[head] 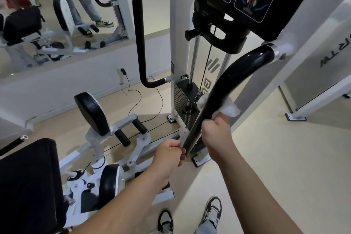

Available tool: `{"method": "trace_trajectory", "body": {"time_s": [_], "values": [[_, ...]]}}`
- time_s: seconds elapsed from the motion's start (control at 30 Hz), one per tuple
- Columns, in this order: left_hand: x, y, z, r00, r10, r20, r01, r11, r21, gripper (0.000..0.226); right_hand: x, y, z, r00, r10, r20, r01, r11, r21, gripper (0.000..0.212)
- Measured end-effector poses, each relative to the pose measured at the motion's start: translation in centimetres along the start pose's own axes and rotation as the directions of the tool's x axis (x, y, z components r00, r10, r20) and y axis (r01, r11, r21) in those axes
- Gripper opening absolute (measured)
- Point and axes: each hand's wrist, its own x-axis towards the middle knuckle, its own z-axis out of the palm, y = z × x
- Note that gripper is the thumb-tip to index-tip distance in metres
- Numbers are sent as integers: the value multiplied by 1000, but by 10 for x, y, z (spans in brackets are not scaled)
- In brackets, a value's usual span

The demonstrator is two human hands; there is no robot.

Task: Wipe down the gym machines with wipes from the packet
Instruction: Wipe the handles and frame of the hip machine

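At the far left I see a black seat pad (28, 182) and, beyond it, a round black roller pad (93, 112) on the white machine frame (125, 121). My left hand (169, 155) is low, with the forearm reaching up from the bottom edge. Its fingers are curled, and the fingertips (182, 153) are at the lower end of the black handle bar (237, 81); I cannot tell if they pinch it. Behind the bar stands the weight stack (182, 99). My right hand (216, 135) is higher on the same bar, fingers closed around it in a fist, back of the hand toward me. The white wipe (229, 109) is pressed between these fingers and the bar and sticks out crumpled just above the fist. Below are two black-and-white sneakers (212, 209).
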Motion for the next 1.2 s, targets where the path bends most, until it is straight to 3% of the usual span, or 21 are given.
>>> {"method": "trace_trajectory", "body": {"time_s": [0.13, 0.2, 0.3, 0.43, 0.53, 0.67, 0.73, 0.9, 0.97, 1.03, 1.1, 1.2], "values": [[1, 1, 8, 1000, 11, 30, -10, 1000, -24, 26, 5, 54, 7, 941, 243, 236, -191, 956, -224, 29], [-1, 3, 7, 999, 5, 35, -4, 1000, -21, 27, 3, 64, 5, 903, 278, 326, -188, 941, -281, 32], [2, 4, -2, 999, 6, 34, -5, 1000, -24, 27, 3, 42, 3, 947, 203, 250, -166, 973, -161, 34], [6, 1, -4, 1000, -4, 22, 5, 999, -35, 28, 0, -4, -13, 999, -24, 28, 22, 997, 67, 37], [1, 2, 2, 999, -3, 33, 5, 998, -66, 27, 5, 20, -5, 995, 75, 72, -68, 993, -97, 27], [-4, -1, 3, 998, -3, 56, 5, 999, -46, 26, 10, 78, 7, 908, 274, 318, -174, 935, -309, 25], [-4, -6, 0, 998, -20, 60, 23, 999, -43, 27, 12, 71, 6, 921, 225, 319, -139, 952, -272, 29], [2, -7, 2, 999, -22, 40, 24, 998, -59, 28, 12, 18, -6, 992, -52, 118, 51, 999, 15, 51], [1, -2, 8, 1000, 22, 5, -22, 999, -29, 26, 12, 25, -1, 997, 24, 73, -21, 999, -43, 36], [2, -1, 11, 998, 59, -6, -59, 998, -1, 27, 11, 47, 4, 979, 150, 140, -127, 979, -161, 27], [2, -3, 10, 997, 75, 15, -75, 997, 19, 33, 6, 69, 8, 926, 247, 287, -168, 947, -274, 31], [-1, -4, 6, 996, 81, 36, -81, 997, -3, 34, 5, 69, 9, 905, 278, 322, -184, 939, -291, 31]]}}
